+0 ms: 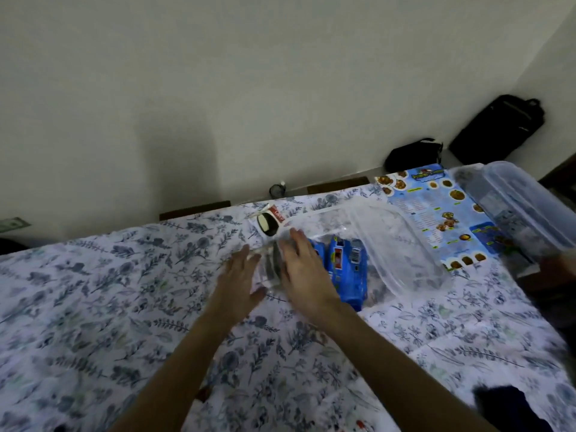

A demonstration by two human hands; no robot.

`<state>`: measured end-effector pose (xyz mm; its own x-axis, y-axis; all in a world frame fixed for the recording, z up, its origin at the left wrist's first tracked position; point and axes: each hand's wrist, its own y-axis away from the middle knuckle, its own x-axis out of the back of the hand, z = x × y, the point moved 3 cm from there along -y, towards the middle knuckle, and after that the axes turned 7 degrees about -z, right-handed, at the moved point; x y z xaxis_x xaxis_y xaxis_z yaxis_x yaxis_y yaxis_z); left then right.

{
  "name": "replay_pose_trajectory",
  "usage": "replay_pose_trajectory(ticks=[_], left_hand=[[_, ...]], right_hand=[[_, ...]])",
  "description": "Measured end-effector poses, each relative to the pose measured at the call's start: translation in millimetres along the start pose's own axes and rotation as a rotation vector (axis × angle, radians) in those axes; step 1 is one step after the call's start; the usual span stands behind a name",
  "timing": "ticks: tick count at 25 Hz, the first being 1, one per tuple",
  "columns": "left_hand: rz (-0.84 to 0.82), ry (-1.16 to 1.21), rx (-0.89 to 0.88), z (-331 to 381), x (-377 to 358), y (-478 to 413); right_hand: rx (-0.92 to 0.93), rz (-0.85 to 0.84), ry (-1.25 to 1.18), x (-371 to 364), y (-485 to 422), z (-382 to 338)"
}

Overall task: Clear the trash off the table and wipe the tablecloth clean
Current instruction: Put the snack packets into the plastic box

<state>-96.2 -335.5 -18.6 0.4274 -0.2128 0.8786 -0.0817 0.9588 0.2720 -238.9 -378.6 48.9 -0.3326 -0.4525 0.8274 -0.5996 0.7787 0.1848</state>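
Trash lies in the middle of the floral tablecloth: a small clear plastic wrapper, blue snack packets, a clear plastic container lid and a red-and-white sachet with a dark round piece. My left hand hovers with straight fingers at the wrapper's left side. On the wrapper's right, my right hand lies flat, partly covering the blue packets. The frame is blurred, so contact with the wrapper is unclear.
A blue printed menu sheet lies at the far right of the table, with a clear plastic box beyond it. Two black bags stand against the wall. A dark cloth sits at the near right corner.
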Motion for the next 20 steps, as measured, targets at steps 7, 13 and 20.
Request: replay_pose_trajectory(ticks=[7,13,20], left_hand=[[-0.011,-0.095,-0.223,-34.1,-34.8,-19.4],[0.179,-0.016,-0.118,-103.6,-42.6,40.4],[0.248,0.235,-0.089,-116.7,-35.4,72.8]], right_hand=[[0.029,-0.197,0.213,-26.6,-97.5,-28.4],[-0.315,-0.208,0.237,-69.3,-128.4,-18.6],[-0.132,0.145,0.369,-109.6,-94.5,-33.5]])
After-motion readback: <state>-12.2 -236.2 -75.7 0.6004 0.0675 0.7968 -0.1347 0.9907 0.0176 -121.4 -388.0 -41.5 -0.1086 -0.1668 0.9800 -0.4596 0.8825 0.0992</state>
